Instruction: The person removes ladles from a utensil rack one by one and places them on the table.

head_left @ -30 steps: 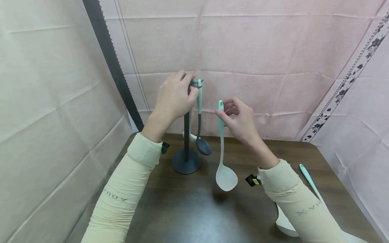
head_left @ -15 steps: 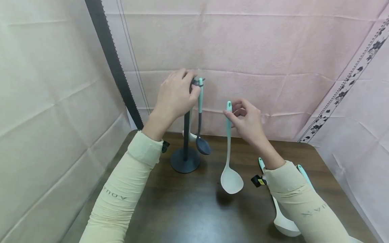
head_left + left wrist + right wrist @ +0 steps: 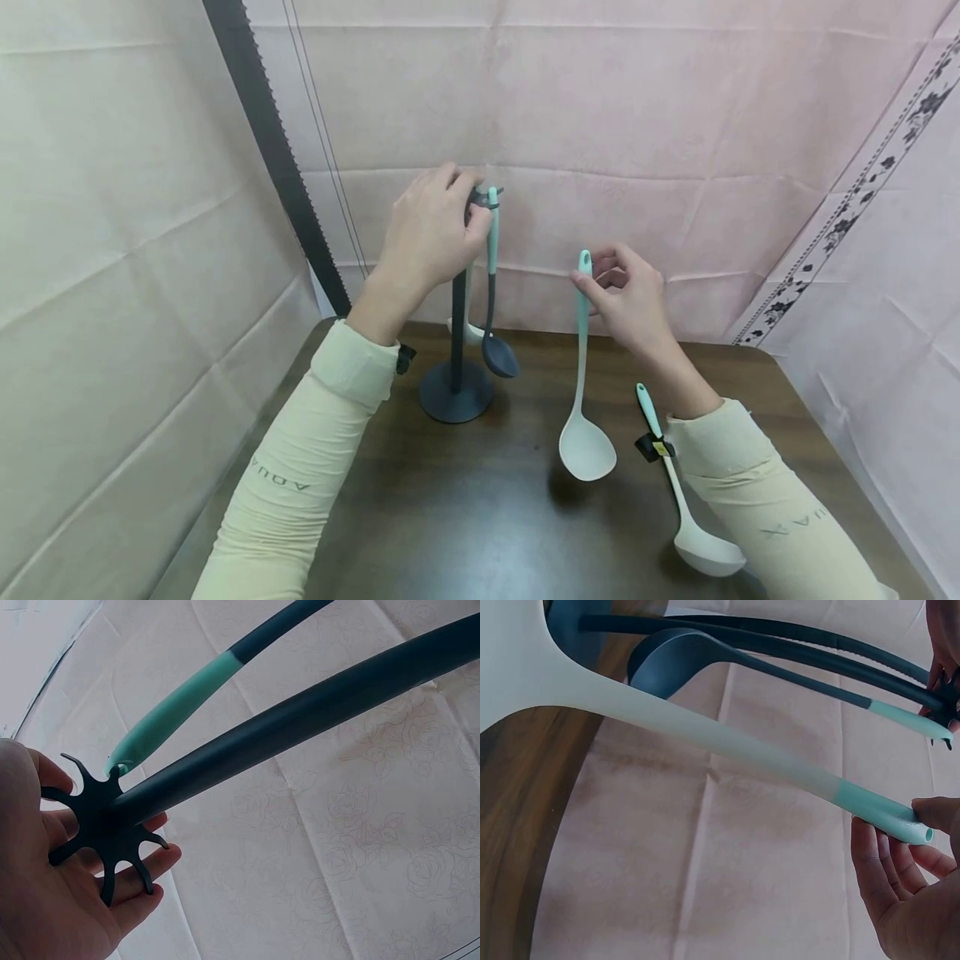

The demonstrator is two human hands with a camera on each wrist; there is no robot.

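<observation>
A dark utensil stand [image 3: 457,392] rises from the back of the wooden table [image 3: 480,517]. My left hand [image 3: 468,212] grips its spoked top [image 3: 101,825], fingers curled over the hooks. A dark ladle with a teal handle [image 3: 498,354] hangs from one hook, and a white utensil [image 3: 467,333] hangs behind the pole. To the right of the stand, my right hand [image 3: 588,279] pinches the teal handle tip of a white ladle [image 3: 587,450]. This ladle hangs upright, its bowl just above the table. In the right wrist view the fingertips [image 3: 870,847] close on the handle end [image 3: 900,825].
A second white ladle with a teal handle [image 3: 686,508] lies on the table beside my right forearm. Pink cloth [image 3: 600,125] hangs close behind the table and on the right; pale cloth [image 3: 112,250] covers the left side.
My right hand has carried the white ladle to the right, away from the stand. The ladle lying on the table has come out from behind my right forearm. My left hand stays on the stand top.
</observation>
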